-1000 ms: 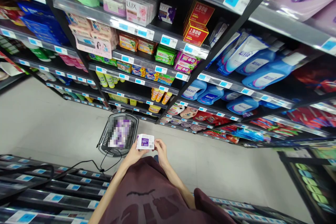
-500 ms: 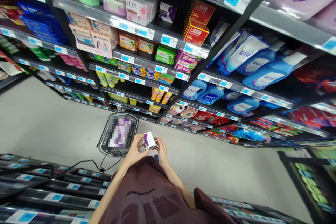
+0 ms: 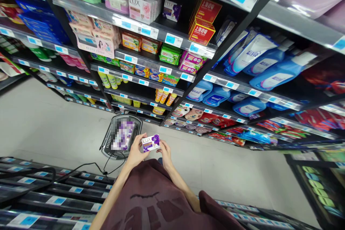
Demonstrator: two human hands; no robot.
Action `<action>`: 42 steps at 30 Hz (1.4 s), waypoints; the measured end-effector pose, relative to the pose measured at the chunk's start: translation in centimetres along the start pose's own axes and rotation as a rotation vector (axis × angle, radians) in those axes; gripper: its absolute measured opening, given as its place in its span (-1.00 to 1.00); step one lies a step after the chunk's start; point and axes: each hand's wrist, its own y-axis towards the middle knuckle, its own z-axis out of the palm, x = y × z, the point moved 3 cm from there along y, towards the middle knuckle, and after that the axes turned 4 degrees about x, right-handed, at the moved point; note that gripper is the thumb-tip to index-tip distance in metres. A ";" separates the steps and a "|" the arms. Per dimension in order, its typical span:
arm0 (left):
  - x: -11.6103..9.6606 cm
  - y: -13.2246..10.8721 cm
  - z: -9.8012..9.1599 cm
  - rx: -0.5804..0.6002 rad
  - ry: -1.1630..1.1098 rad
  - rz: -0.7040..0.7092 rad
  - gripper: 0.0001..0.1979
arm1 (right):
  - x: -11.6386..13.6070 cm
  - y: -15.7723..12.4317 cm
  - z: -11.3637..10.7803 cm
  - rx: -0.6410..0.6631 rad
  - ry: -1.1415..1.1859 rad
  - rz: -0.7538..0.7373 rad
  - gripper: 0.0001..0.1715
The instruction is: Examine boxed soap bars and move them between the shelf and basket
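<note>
Between my two hands is a white and purple LUX soap box (image 3: 150,143), its printed front turned up toward me. My left hand (image 3: 137,151) grips the box's left end, fingers and thumb closed on it. At the right end, my right hand (image 3: 165,151) pinches it with the fingertips. Just left of my left hand, a dark shopping basket (image 3: 107,143) stands on the floor with a blurred purple and white item (image 3: 124,134) inside. A similar purple LUX box (image 3: 171,10) sits on the shelf ahead.
In front are shelves (image 3: 172,34) with boxed soaps, orange soap packs (image 3: 131,41) and red boxes (image 3: 202,30). Blue detergent bottles (image 3: 262,65) fill the right bay. Grey floor (image 3: 205,158) lies below. Behind me runs another shelf unit (image 3: 45,190), with a black cord (image 3: 88,165) beside the basket.
The soap box has been turned in my hands: a white side with purple flowers faced up before, and now the wide LUX front does. Both hands still hold it.
</note>
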 end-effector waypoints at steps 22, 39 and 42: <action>-0.3 0.0 -0.1 0.026 -0.036 -0.021 -0.35 | 0.0 -0.1 -0.2 -0.016 0.022 0.031 -0.61; -0.3 0.0 0.0 0.039 -0.020 -0.032 -0.37 | -0.1 -0.1 -0.4 -0.027 0.037 0.044 -0.60; -0.2 0.1 0.1 0.036 -0.002 -0.034 -0.38 | -0.1 -0.1 -0.4 -0.029 0.028 0.044 -0.60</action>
